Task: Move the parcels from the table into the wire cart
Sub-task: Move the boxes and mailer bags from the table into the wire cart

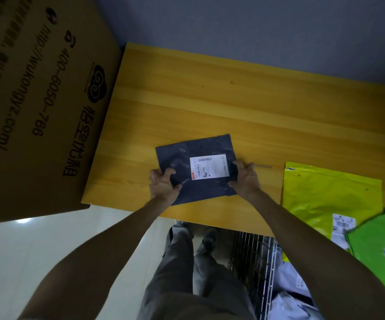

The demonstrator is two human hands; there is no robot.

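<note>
The dark parcel [180, 155] is a thin plastic mailer bag with a white label [208, 167]. It looks light and soft, and the film is probably slippery, so I think it will sag if it is held by one corner only. Holding it at two opposite sides seems the safe way — and the hands are placed so. The parcel lies flat on the table [210, 100], close to the near edge. The left hand [164, 184] pinches the left near corner with curled fingers, and the film wrinkles there. The right hand [245, 179] grips the right edge, fingers on top. Both forearms reach forward, nearly straight. The wire cart [256, 257] stands low on the right — beside the person's legs.
</note>
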